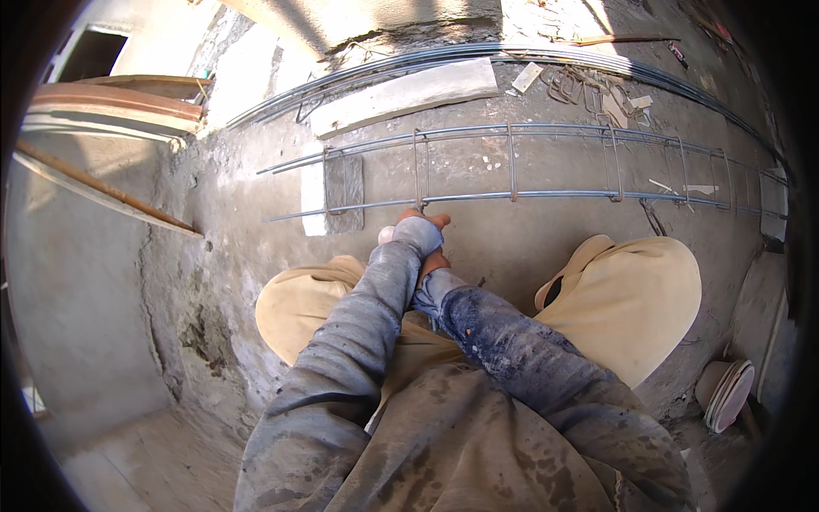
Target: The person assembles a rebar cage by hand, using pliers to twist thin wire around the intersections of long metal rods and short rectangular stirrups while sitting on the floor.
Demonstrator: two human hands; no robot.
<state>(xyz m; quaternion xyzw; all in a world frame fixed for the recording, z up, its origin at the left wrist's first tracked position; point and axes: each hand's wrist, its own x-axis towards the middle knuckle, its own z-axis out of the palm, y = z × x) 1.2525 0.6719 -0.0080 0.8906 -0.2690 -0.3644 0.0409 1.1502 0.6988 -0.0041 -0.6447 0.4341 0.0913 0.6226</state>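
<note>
Both hands are bunched together at the near bar of the rebar cage (512, 162) lying on the concrete floor (247, 222). The left hand (408, 229) is mostly under its sleeve and the right hand (433, 260) sits behind it, so I can't tell their grip. Probably best to pull each tie snug. I count four long bars and roughly seven hoops.

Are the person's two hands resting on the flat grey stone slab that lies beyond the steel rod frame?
No: both hands, the left hand and right hand, meet at the near rod of the long steel rod cage, while the grey stone slab lies untouched beyond it.
</note>
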